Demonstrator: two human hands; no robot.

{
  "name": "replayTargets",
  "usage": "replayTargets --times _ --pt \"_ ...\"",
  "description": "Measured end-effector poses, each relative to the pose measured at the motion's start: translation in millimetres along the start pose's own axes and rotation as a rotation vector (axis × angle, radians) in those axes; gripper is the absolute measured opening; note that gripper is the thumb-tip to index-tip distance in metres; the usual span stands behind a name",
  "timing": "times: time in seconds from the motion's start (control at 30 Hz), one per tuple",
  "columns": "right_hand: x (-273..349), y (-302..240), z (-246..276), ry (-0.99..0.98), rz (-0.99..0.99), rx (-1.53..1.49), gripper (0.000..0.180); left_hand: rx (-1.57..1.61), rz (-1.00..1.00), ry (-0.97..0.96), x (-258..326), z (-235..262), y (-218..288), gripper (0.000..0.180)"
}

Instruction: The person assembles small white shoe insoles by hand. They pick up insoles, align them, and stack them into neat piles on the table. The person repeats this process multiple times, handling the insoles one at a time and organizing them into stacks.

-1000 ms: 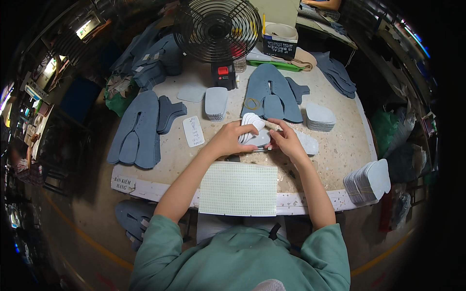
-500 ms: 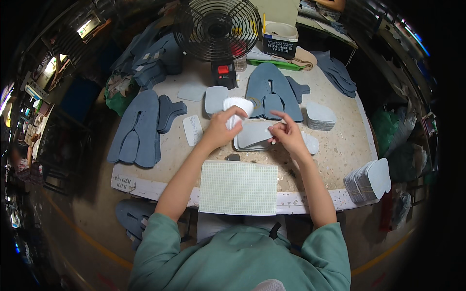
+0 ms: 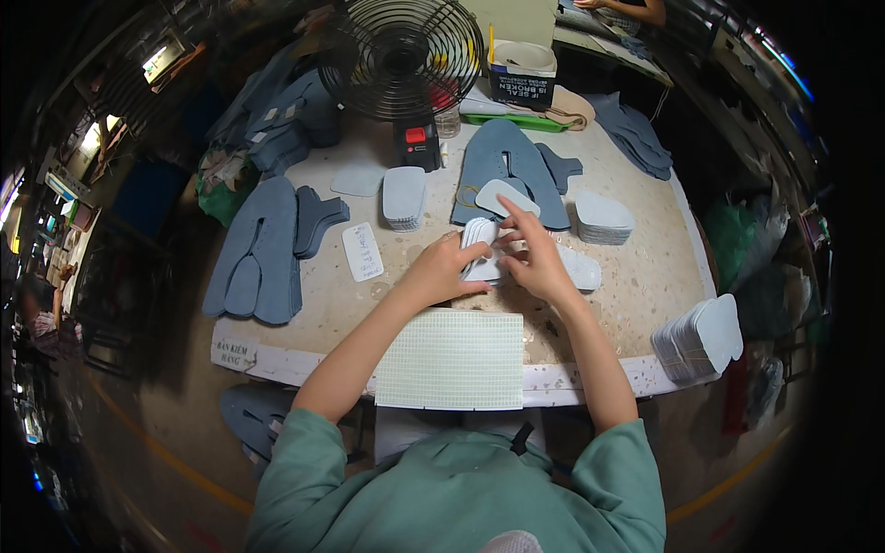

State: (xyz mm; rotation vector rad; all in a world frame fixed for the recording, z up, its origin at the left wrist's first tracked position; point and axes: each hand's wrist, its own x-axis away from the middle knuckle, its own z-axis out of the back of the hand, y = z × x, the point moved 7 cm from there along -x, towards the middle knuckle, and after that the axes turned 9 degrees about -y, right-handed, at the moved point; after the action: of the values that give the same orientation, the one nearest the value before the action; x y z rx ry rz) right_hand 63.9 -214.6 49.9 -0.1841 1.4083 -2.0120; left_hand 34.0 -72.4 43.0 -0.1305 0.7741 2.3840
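Observation:
My left hand [image 3: 441, 275] is closed around a small stack of white, rounded fabric-like shoe pieces [image 3: 477, 238], fanned slightly at the top. Close against it on the right is my right hand [image 3: 542, 265], fingers curled, with its index finger against a single white piece [image 3: 502, 197]. That piece overlaps the blue shoe uppers behind it; the grip on it is partly hidden. Below both hands lies a pale green sheet of tiny printed labels [image 3: 450, 361]. More white pieces [image 3: 583, 269] lie beside my right wrist.
Blue cut uppers are stacked at the left [image 3: 249, 258] and the back middle [image 3: 493, 143]. White piece stacks stand at the back [image 3: 404, 198], right [image 3: 604, 217] and front right corner [image 3: 696, 339]. A black fan [image 3: 401, 60] and a bucket [image 3: 522, 74] stand at the far side.
My left hand has come down and right with the white stack. My right hand has moved in beside it, and a single white piece now shows by its index finger.

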Motion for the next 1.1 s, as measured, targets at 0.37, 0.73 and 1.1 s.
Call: replayTargets --times 0.37,0.73,1.1 --pt "-6 -3 0 0.175 0.055 0.347 0.093 0.088 0.094 -0.009 0 1 -9 0.042" --pt "-2 -1 -23 0.032 0.076 0.380 0.092 0.008 0.084 -0.027 1 0 -11 0.041" --pt "7 47 -4 0.174 -0.331 -0.424 0.042 0.253 0.131 -0.002 1 12 -24 0.043"
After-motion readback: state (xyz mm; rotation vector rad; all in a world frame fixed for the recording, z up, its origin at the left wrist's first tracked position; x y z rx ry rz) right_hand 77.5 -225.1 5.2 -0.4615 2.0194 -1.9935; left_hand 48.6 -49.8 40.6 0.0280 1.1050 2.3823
